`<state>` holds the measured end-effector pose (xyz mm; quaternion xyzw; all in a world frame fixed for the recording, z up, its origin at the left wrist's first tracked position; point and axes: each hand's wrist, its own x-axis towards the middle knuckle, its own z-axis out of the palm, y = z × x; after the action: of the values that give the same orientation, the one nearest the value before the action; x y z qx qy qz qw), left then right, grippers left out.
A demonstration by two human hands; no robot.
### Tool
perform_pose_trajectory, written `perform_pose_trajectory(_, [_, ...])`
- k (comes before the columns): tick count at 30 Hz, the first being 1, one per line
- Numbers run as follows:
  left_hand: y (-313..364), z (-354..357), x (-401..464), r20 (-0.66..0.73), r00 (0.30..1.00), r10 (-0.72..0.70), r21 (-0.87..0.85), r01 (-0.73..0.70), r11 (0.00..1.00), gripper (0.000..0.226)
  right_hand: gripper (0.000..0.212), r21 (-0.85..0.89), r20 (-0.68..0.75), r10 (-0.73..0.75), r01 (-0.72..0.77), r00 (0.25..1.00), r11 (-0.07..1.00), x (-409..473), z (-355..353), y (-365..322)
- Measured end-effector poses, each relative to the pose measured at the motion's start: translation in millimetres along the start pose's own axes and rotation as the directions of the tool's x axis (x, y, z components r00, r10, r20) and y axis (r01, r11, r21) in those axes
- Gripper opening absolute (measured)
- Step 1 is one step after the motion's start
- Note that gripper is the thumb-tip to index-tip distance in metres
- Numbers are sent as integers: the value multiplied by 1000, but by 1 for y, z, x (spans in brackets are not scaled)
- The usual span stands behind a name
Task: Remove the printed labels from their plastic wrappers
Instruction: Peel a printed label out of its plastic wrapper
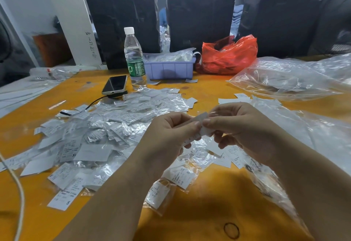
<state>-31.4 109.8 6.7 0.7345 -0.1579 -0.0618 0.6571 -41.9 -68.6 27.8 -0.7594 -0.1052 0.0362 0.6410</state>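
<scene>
Above the orange table (199, 212), both hands hold one small packet of white printed labels in a clear plastic wrapper (201, 125). My left hand (167, 134) pinches its lower left end between thumb and fingers. My right hand (241, 127) pinches the upper right end, fingers curled. A wide heap of wrapped labels (106, 132) covers the table to the left and below the hands. Loose white labels (233, 100) lie beyond the right hand.
A water bottle (134, 58), a phone (115, 84) with a cable, a lilac tray (169, 69) and a red plastic bag (228, 54) stand at the back. Large clear bags (292, 77) spread on the right. A rubber band (231, 230) lies near the front edge.
</scene>
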Motion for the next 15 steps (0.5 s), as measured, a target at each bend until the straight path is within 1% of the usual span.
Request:
perform_pose_trajectory(2, [0, -1, 1, 1, 1000, -6, 31, 6, 999, 12, 9, -12, -4, 9, -9, 1000, 1000, 0, 0, 0])
perform_pose_trajectory(4, [0, -2, 1, -12, 1000, -6, 26, 7, 1000, 13, 9, -26, 1, 13, -13, 1000, 1000, 0, 0, 0])
perform_pose_trajectory(8, [0, -1, 2, -43, 999, -18, -16, 17, 1000, 16, 7, -22, -1, 3, -3, 1000, 1000, -1, 0, 0])
perform_pose_trajectory(12, [0, -2, 4, -105, 992, -67, -104, 56, 993, 8, 8, 23, -37, 10, -9, 999, 1000, 0, -3, 1])
perform_pose_trajectory(13, [0, -3, 4, -112, 992, -59, -102, 48, 994, 7, 8, 27, -39, 13, -12, 999, 1000, 0, -3, 1])
perform_pose_trajectory(15, [-1, -3, 3, -113, 993, -23, -45, 18, 999, 8, 5, 23, -21, 18, -17, 1000, 1000, 0, -4, 0])
